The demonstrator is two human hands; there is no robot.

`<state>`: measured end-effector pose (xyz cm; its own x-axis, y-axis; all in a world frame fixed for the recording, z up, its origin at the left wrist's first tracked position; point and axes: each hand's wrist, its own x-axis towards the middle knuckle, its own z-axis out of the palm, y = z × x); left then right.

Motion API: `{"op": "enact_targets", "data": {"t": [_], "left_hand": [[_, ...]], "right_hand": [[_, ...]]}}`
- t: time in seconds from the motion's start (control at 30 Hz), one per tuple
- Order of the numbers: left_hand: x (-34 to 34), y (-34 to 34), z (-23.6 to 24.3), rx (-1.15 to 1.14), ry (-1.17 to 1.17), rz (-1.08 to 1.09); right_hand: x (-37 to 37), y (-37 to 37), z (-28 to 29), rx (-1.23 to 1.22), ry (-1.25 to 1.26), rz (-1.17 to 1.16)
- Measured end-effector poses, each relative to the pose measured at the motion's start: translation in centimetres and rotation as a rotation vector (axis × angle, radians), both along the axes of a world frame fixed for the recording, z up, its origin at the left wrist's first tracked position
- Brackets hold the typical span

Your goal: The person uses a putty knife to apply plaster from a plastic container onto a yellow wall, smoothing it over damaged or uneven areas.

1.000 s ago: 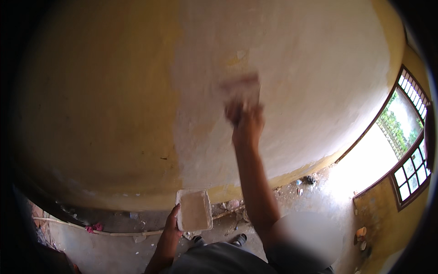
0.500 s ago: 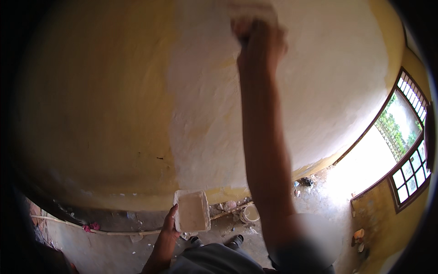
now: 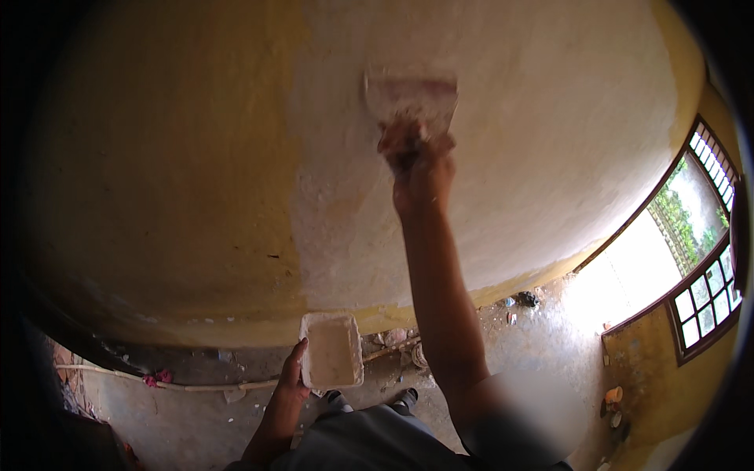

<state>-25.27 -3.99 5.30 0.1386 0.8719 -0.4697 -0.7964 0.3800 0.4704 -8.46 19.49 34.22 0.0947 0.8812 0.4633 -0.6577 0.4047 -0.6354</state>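
Note:
My right hand [image 3: 416, 149] is closed around a wide flat putty knife [image 3: 412, 93], whose blade lies against the wall. Pale plaster [image 3: 345, 180] covers this part of the wall, and bare yellow wall [image 3: 173, 180] shows to its left. Low in front of me, my left hand [image 3: 294, 373] grips the left side of a rectangular tray [image 3: 332, 353]. Smooth, pale filler fills the bottom of the tray, and dried residue coats its rim. The fingers under the tray are hidden.
A long bamboo pole [image 3: 196, 387] lies on the floor along the wall's foot. Behind my right arm, a bucket [image 3: 419, 357] is partly hidden. At right are a bright doorway [image 3: 628, 267], a window [image 3: 711, 298] and an orange container [image 3: 614, 394].
My right hand has come down the wall with the putty knife, and the blade now shows more plainly. The left hand still holds the tray, which appears slightly higher.

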Motion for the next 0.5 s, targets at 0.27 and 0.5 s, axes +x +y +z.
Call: {"op": "enact_targets", "data": {"t": [0.27,0.5], "left_hand": [[-0.6,-0.8,-2.5,0.049,-0.064,0.043],[-0.2,-0.5,-1.1,-0.003,-0.007,0.059]], "right_hand": [[3.6,-3.4,-10.6,-0.094,-0.304,-0.207],[10.4,-1.1,10.0,0.042,-0.887,-0.584]]}}
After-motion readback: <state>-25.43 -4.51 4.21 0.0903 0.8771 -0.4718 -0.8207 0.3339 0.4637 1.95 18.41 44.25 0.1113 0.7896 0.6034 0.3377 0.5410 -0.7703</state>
